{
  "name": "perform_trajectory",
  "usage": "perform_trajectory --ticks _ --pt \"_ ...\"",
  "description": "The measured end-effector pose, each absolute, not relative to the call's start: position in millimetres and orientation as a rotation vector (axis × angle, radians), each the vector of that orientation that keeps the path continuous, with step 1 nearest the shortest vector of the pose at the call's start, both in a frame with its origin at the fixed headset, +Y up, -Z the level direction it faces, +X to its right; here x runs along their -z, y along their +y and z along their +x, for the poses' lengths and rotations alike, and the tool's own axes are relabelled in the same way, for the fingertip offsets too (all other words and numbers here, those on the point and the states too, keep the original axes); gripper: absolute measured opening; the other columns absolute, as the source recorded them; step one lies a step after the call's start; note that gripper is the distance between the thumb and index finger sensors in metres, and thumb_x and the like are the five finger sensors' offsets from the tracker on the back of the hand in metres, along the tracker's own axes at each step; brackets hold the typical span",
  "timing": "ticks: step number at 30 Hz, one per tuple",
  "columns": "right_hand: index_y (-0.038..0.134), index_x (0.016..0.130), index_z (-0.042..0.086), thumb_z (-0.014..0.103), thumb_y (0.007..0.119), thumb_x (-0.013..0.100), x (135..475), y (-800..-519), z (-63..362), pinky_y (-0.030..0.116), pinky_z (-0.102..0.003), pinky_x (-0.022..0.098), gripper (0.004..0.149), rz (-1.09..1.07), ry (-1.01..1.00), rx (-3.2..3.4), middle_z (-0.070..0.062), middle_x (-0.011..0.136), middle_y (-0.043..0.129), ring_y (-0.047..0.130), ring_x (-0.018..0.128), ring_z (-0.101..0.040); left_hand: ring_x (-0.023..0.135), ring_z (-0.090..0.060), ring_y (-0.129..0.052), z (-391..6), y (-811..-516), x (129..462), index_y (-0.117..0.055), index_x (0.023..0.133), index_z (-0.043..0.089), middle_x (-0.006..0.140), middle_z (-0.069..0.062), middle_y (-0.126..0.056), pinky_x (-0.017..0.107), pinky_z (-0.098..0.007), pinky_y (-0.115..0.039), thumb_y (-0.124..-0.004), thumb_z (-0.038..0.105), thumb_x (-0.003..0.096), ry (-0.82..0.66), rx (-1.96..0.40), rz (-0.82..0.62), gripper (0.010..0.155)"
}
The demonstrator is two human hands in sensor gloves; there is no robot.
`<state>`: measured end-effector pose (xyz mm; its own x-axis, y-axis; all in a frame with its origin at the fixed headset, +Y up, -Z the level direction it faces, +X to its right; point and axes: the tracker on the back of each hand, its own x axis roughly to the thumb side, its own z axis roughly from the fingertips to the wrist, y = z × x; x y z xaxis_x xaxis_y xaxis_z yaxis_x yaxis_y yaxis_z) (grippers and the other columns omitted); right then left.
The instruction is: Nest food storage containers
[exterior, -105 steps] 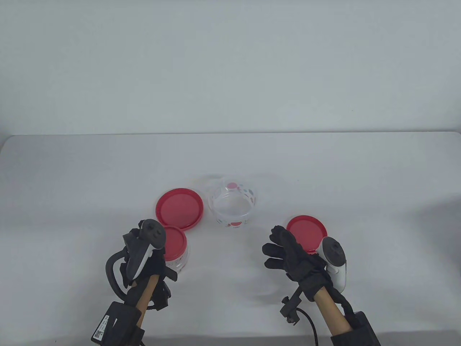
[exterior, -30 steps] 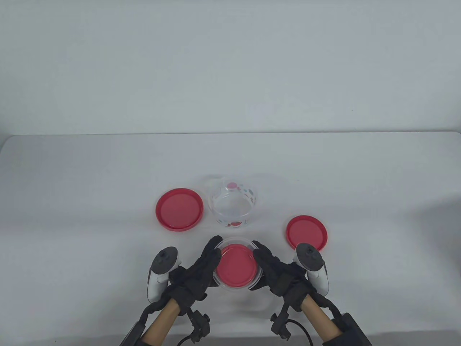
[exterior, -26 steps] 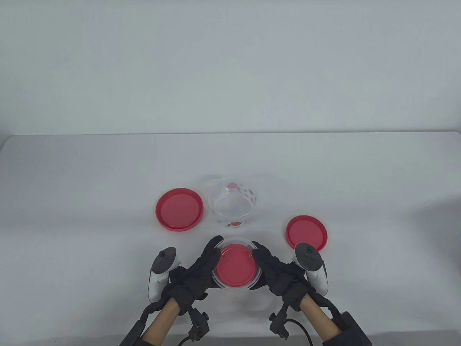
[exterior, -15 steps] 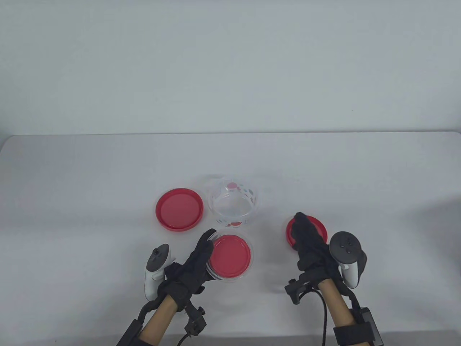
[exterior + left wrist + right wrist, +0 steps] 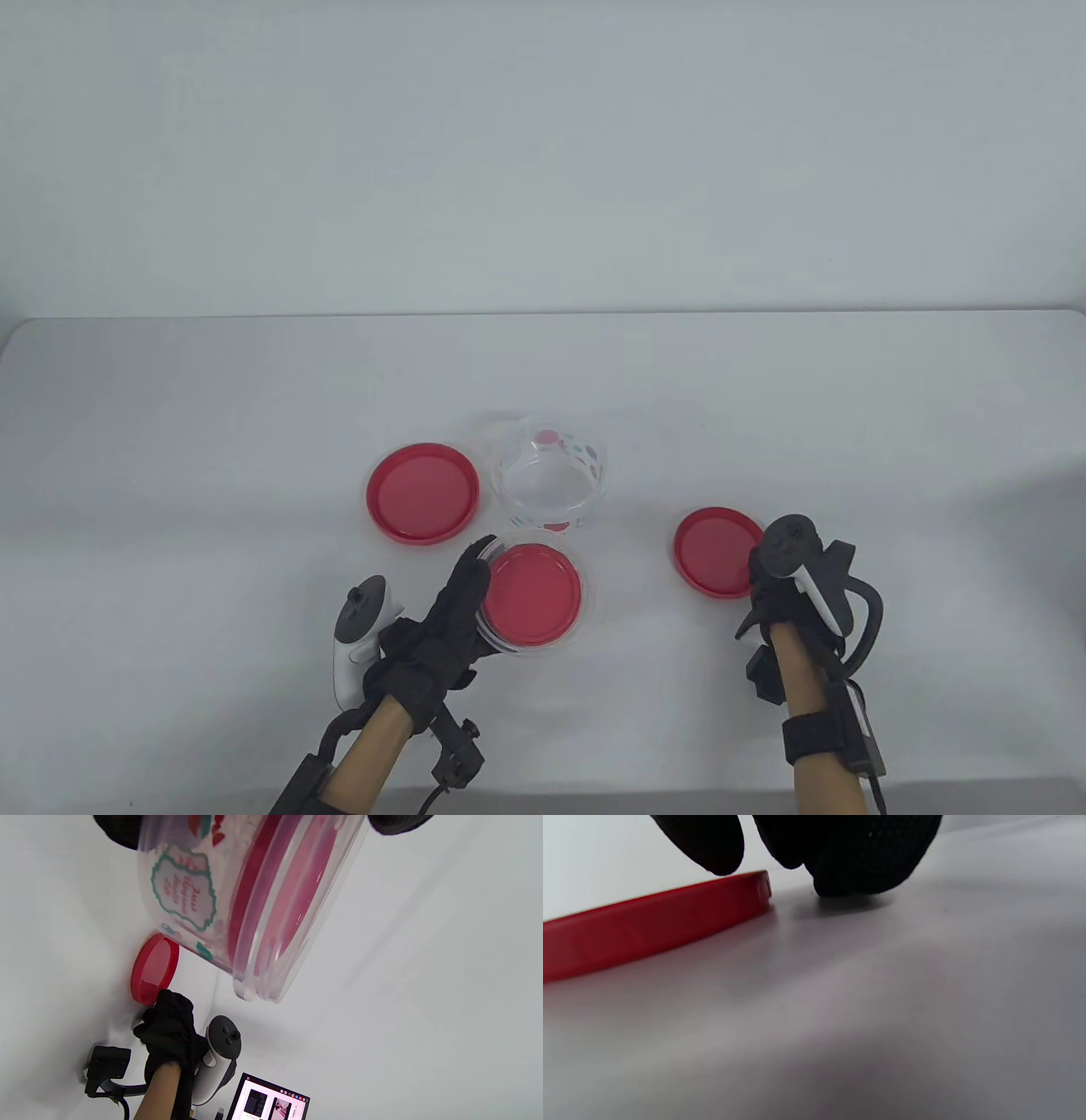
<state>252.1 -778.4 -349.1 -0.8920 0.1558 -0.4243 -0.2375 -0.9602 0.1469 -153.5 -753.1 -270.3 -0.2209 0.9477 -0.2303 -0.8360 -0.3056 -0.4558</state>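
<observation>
Fingers of the left hand [image 5: 441,615] grasp the nested tubs [image 5: 534,598], a clear tub with a smaller red-lidded one inside, near the desk's front edge. The right hand [image 5: 776,594] rests fingertips-down on the desk [image 5: 170,424] just beside the small loose lid [image 5: 717,552], holding nothing; how far its fingers curl I cannot tell. The big empty tub [image 5: 550,480] stands just behind the held pair, toward the far edge, with the big lid [image 5: 422,491] to its left, so the left hand is nearer.
</observation>
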Motion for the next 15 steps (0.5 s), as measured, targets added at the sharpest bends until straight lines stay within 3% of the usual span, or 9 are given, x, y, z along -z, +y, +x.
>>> perform_trajectory --ticks 10,15 --pt "0.072 0.086 0.011 0.032 0.07 0.06 358.9 -778.4 252.7 0.078 -0.03 0.035 0.033 -0.743 0.292 -2.836 -0.02 0.087 0.07 0.076 0.062 -0.024 0.106 -0.049 -0.041 -153.1 -753.8 270.1 -0.003 0.121 0.026 0.122 -0.024 -0.003 0.075 -0.061 -0.049 -0.043 0.065 0.065 -0.275 -1.809 -0.559 0.079" --pt "0.071 0.085 0.011 0.032 0.069 0.061 354.8 -778.0 258.3 0.079 -0.028 0.036 0.032 -0.713 0.273 -2.778 -0.02 0.087 0.07 0.076 0.062 -0.022 0.106 -0.049 -0.041 -153.1 -753.3 269.2 -0.003 0.121 0.026 0.122 -0.024 -0.004 0.075 -0.061 -0.049 -0.043 0.065 0.0651 -0.274 -1.812 -0.564 0.079"
